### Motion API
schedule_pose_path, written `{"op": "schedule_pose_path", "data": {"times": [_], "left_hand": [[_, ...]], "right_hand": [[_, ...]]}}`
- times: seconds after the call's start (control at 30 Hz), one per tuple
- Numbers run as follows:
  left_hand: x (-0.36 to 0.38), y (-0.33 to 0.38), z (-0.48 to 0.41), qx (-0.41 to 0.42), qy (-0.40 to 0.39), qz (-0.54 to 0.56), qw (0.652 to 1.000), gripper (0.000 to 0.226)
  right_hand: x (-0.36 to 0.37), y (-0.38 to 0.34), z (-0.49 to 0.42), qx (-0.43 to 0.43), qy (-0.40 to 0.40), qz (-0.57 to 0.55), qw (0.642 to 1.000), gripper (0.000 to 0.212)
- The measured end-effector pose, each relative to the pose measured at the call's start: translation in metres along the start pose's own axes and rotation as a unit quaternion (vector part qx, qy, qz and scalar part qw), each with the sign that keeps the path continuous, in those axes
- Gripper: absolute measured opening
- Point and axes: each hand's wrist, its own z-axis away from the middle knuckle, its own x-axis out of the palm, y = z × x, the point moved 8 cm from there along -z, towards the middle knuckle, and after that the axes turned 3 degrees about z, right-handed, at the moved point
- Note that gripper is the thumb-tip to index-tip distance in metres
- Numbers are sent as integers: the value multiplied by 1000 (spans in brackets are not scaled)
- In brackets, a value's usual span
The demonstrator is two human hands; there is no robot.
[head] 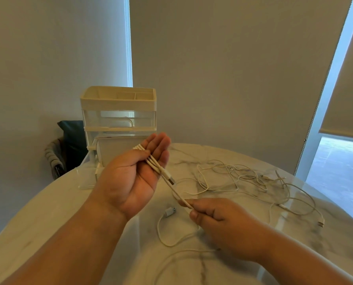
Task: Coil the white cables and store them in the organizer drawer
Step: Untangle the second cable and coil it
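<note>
My left hand [134,173] is raised palm up over the table, its thumb pressing several folded loops of a white cable [154,162] against the straight fingers. A USB plug sticks out below the palm. My right hand [218,221] pinches the same cable lower down, pulling it taut between both hands. The rest of that cable trails in a loop on the table toward me. A loose USB plug [170,211] lies between my hands. A tangle of more white cables [233,177] lies to the right. The organizer [118,112] stands behind, its lowest drawer [120,149] pulled out.
The round marble table [295,233] ends close behind the organizer and at the right. A dark chair with a grey cloth [64,149] stands beyond the table's left edge. Window blinds hang behind.
</note>
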Motion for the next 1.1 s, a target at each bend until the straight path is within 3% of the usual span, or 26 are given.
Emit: {"op": "schedule_pose_path", "data": {"times": [0.1, 0.23, 0.33, 0.4, 0.47, 0.5, 0.53, 0.73, 0.83, 0.9, 1.0, 1.07, 1.1], "left_hand": [[-11, 6, -3, 9, 38, 15, 999, 33], [-14, 10, -6, 23, 44, 7, 999, 32], [-16, 0, -9, 43, 53, -121, 990, 31], [-15, -4, -7, 87, 46, -304, 948, 31], [-8, -15, -1, 124, 3, -464, 877, 31], [-6, -19, 1, 135, -10, -505, 853, 32], [-6, -19, 2, 141, -8, -507, 850, 33], [-4, -16, 0, 132, 17, -412, 901, 40], [-6, -21, -2, 60, 39, -175, 982, 39], [-7, -15, -5, 42, 52, -83, 994, 37], [-15, -9, -10, 61, 59, -110, 990, 37], [-14, -14, -8, 79, 37, -225, 970, 37], [-13, -17, -6, 94, 22, -318, 943, 36]], "right_hand": [[-4, 0, -1, 18, 24, -44, 999, 32], [-5, 11, -3, 37, 39, -72, 996, 27], [-4, 12, -1, 38, 36, -70, 996, 25], [2, 7, 0, 32, 4, -58, 998, 24], [9, 0, 2, 24, -30, -33, 999, 25], [12, -2, 3, 24, -45, -30, 998, 28], [13, -2, 4, 27, -56, -37, 997, 29], [10, 2, 4, 37, -53, -26, 998, 34], [19, 7, 4, 53, -85, 9, 995, 32], [19, 9, 4, 64, -78, 19, 995, 29], [14, 2, 4, 43, -60, 21, 997, 28], [10, -8, 6, 11, -44, 5, 999, 25], [7, -13, 7, -3, -36, -3, 999, 22]]}}
